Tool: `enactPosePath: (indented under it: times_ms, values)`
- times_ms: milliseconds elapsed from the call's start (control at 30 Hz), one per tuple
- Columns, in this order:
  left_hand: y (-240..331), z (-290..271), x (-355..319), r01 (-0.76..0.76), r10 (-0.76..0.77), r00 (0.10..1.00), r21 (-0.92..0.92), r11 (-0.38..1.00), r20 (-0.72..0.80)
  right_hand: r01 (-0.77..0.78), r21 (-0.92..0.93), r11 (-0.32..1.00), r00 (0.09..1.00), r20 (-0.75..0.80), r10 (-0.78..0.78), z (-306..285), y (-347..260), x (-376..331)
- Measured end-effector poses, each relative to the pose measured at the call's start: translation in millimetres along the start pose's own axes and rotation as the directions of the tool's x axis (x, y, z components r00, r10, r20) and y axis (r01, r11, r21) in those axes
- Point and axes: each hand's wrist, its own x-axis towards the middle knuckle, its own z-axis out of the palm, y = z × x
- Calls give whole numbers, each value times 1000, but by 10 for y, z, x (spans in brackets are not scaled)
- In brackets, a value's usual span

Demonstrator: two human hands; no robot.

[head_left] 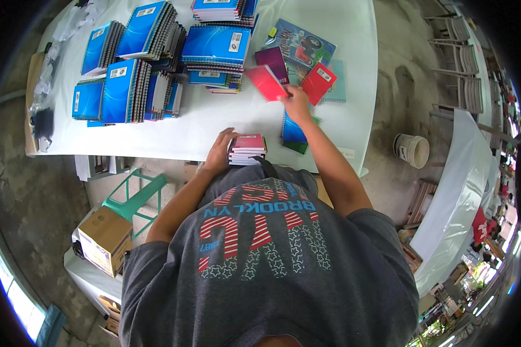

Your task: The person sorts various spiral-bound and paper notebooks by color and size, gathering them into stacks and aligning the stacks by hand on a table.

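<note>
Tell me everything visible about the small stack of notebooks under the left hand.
The small stack of notebooks lies flat at the near edge of the white table. Its top cover is red or pink, with thin white page edges showing below. The left hand rests against its left side. The stack looks tidy and squared.

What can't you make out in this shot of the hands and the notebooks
Head view only:
- Right hand: fingers hidden behind the red notebook, so the grip is unclear.
- Left hand: its palm side is hidden against the small stack.
- Blue notebook: partly covered by the right forearm.
</note>
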Motion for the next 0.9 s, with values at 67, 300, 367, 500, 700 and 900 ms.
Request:
enactPosePath:
  times_ms: [67,300,367,500,700,900]
  values:
    - [51,-26,0,0,1,1000,56,998,-21,-62,356,932,988,157,6,31,-70,-241]
    - [103,-11,95,49,-66,987,-118,992,-145,-346,667,660,871,490,-39,384,48,-768]
    - [132,-33,122,46,-59,991,-108,993,-121,-491,738,464,806,587,-80,414,101,-783]
    - [94,-11,69,119,-106,991,-183,976,77,-239,545,804,814,563,-140,409,79,-786]
    - [25,72,31,247,-238,969,-289,925,66,375,-144,916,824,-400,-400,-42,-381,-961]
    - [13,79,32,166,-161,986,-193,967,46,479,-224,848,853,348,-390,-170,-422,-954]
